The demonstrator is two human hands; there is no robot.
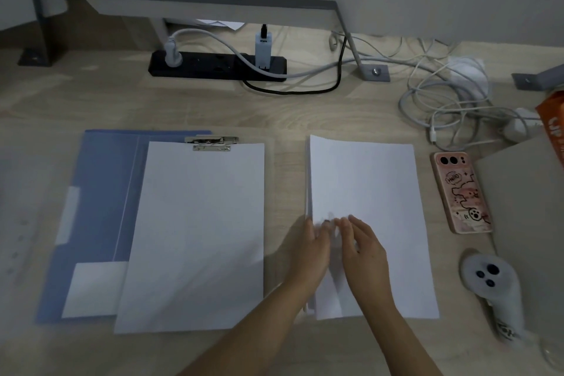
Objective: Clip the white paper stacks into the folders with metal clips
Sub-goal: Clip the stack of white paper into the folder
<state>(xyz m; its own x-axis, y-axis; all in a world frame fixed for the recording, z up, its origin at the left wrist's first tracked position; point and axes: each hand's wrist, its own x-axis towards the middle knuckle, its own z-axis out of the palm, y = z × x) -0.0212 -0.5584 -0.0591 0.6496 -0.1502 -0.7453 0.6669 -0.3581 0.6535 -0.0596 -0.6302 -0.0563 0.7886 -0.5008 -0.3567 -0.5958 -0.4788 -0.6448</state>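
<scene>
An open blue folder lies on the left of the desk. A white paper stack rests on its right half, its top edge under the metal clip. A second white paper stack lies loose on the desk to the right. My left hand rests at that stack's lower left edge, fingers on the sheets. Close beside it, my right hand lies flat on the same stack with its fingers spread. Motion blur hides whether either hand pinches a sheet.
A pink-cased phone and a white controller lie right of the loose stack. A grey box stands at the far right. A black power strip and tangled white cables lie at the back.
</scene>
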